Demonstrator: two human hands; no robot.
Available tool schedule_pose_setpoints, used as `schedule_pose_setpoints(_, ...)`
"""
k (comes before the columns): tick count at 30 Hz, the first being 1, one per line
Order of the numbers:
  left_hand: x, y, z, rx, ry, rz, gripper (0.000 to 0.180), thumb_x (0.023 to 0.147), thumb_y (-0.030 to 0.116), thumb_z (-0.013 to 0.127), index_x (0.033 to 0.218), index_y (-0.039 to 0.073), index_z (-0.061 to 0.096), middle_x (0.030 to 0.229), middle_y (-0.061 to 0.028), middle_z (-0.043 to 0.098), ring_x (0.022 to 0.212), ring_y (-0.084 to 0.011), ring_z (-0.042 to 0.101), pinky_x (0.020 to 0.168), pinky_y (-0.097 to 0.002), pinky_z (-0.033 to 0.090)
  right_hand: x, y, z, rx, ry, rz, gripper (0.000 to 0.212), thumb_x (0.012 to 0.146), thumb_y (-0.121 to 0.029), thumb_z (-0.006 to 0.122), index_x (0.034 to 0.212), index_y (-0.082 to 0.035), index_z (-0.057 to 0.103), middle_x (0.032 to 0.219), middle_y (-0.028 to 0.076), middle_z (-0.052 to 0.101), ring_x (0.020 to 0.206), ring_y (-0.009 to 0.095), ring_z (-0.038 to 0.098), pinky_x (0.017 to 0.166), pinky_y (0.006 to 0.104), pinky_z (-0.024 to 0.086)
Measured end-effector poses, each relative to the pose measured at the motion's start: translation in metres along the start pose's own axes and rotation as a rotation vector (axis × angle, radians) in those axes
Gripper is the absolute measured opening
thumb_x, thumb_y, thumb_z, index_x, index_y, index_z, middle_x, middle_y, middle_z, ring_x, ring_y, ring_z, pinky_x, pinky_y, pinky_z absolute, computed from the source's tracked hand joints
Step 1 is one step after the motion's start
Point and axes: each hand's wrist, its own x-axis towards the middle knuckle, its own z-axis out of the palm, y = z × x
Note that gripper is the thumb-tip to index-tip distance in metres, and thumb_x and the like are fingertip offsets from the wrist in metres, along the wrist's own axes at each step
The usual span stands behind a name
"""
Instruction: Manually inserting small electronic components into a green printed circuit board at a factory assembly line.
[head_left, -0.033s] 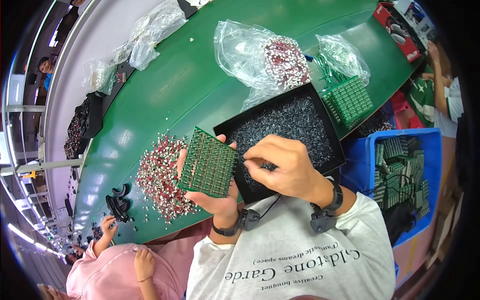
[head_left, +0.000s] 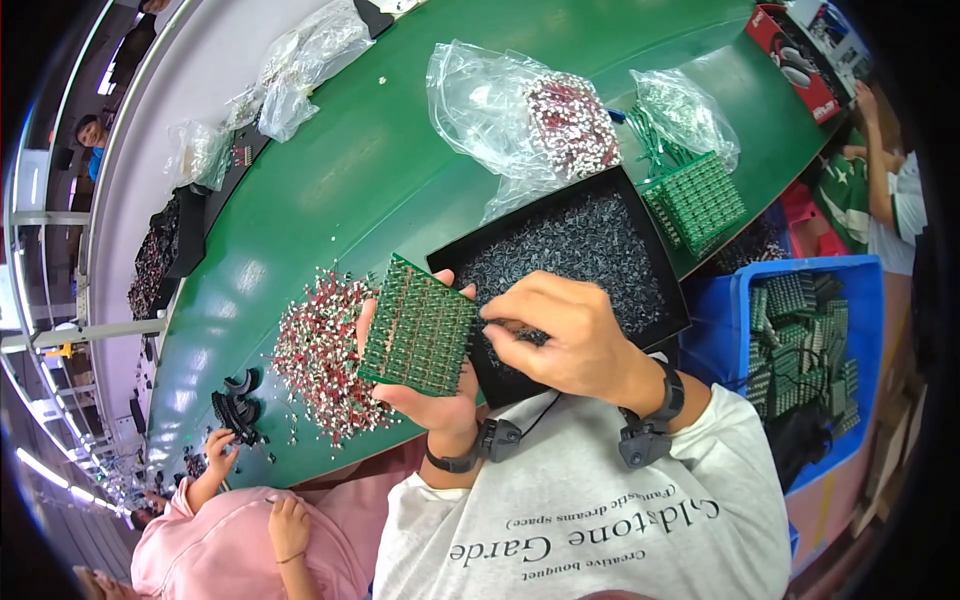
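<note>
My left hand (head_left: 440,408) holds a green circuit board panel (head_left: 418,328) tilted up, its fingers and thumb around the edges. Rows of small parts cover the panel's face. My right hand (head_left: 565,325) is pinched closed close to the panel's right edge; whatever sits between its fingertips is too small to make out. Beneath the right hand lies a black tray (head_left: 660,270) full of small dark parts (head_left: 570,245). Left of the panel, a loose heap of small red and white parts (head_left: 325,355) spreads over the green table (head_left: 350,180).
Beyond the tray lie clear plastic bags (head_left: 475,110), one with red and white parts (head_left: 575,125). Stacked green boards (head_left: 700,205) stand at its right. A blue bin (head_left: 870,310) of boards is at my right. A person in pink (head_left: 230,540) sits at my left.
My right fingertips have shifted slightly left, closer to the panel's edge. The panel has moved very slightly right in my left hand.
</note>
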Motion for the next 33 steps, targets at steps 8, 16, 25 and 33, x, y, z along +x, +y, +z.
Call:
schedule_pose_setpoints(8, -0.006, -0.002, 0.001, -0.011, -0.036, -0.008, 0.08, 0.095, 0.071, 0.03, 0.15, 0.012, 0.023, 0.138, -0.02, 0.047, 0.116, -0.0446, 0.056, 0.089, -0.0597, 0.053, -0.002, 0.005, 0.013, 0.008, 0.033, -0.067, 0.016, 0.07, 0.005, 0.07, 0.085, -0.002, 0.069, 0.075, 0.009, 0.067, 0.06, 0.018, 0.066, 0.053, 0.027, 0.053)
schedule_pose_setpoints(16, -0.002, 0.0, -0.003, -0.006, -0.012, -0.008, 0.082, 0.094, 0.072, 0.03, 0.151, 0.013, 0.023, 0.141, -0.0173, 0.046, 0.119, -0.0434, 0.054, 0.09, -0.0611, 0.051, -0.004, 0.002, -0.002, 0.035, 0.007, 0.02, 0.016, 0.071, 0.007, 0.071, 0.084, -0.001, 0.069, 0.075, 0.008, 0.066, 0.06, 0.016, 0.065, 0.052, 0.026, 0.051)
schedule_pose_setpoints(25, -0.007, -0.001, 0.006, 0.003, -0.012, -0.055, 0.087, 0.092, 0.074, 0.033, 0.147, 0.008, 0.023, 0.136, -0.0265, 0.046, 0.117, -0.0452, 0.055, 0.092, -0.0586, 0.052, -0.005, 0.005, 0.013, 0.067, 0.01, -0.063, 0.018, 0.07, 0.007, 0.07, 0.085, -0.002, 0.069, 0.073, 0.009, 0.065, 0.059, 0.018, 0.065, 0.052, 0.0272, 0.051)
schedule_pose_setpoints(33, -0.003, 0.0, 0.002, 0.001, 0.043, -0.06, 0.087, 0.091, 0.074, 0.034, 0.148, 0.009, 0.022, 0.137, -0.0248, 0.046, 0.119, -0.0438, 0.054, 0.092, -0.059, 0.052, -0.006, 0.004, -0.003, 0.087, 0.007, -0.024, 0.016, 0.069, 0.006, 0.07, 0.083, 0.0, 0.066, 0.074, 0.008, 0.065, 0.059, 0.015, 0.065, 0.052, 0.0255, 0.052)
